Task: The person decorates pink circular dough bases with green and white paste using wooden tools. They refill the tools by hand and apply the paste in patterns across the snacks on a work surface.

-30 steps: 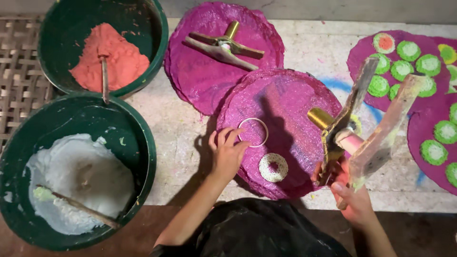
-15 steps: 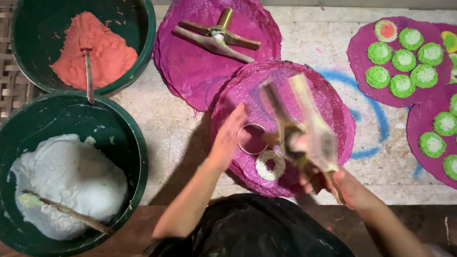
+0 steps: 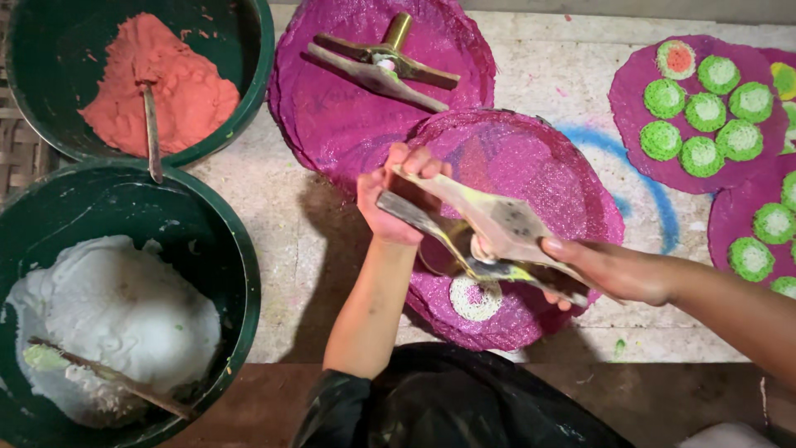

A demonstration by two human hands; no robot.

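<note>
1. While both hands work over the nearer magenta mat [image 3: 539, 178], they share a two-handled metal press [image 3: 489, 236] held just above it.
2. Left hand [image 3: 396, 195]: fingers clamped round the far ends of the press handles.
3. Right hand [image 3: 618, 270]: closed on the near handle ends.
4. A round white noodle disc [image 3: 474, 299] lies on the mat under the press.
5. A second press [image 3: 381, 62] rests on the farther mat [image 3: 332, 108].
6. Left on the worktop [image 3: 282, 224], green basins hold orange dough [image 3: 157, 87] and white dough [image 3: 108, 319], each with a stick.
7. Green-and-white discs [image 3: 705, 112] sit on mats at right.
</note>
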